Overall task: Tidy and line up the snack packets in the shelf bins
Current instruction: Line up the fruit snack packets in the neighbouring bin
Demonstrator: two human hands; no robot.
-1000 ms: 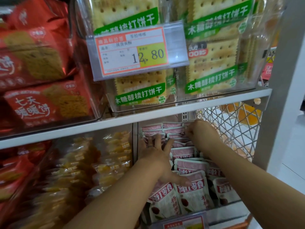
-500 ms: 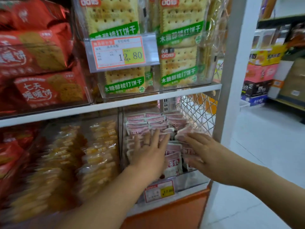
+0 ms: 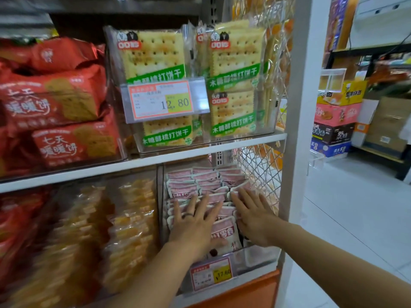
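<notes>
Pink snack packets (image 3: 193,181) stand in rows in the clear bin (image 3: 258,256) at the right end of the lower shelf, just beside the wire mesh (image 3: 260,170). Near rows lean and overlap, far rows look neater. Left hand (image 3: 195,225), ring (image 3: 188,215) on one finger, lies flat on the near-left rows, fingers straight and spread, gripping nothing. Right hand (image 3: 253,216) is the same, flat and spread on the right rows, fingertips touching a packet top. Judgement: the packets are small film pouches, light, soft, probably slick, so they flop and slide rather than hold a line. Best squared by palm pressure from both sides, or pinched at the sealed top edge to stand one upright; squeezing the middle could crush the contents. Yellow packets (image 3: 129,218) fill the bin to the left. A price tag (image 3: 211,275) sits on the near wall.
</notes>
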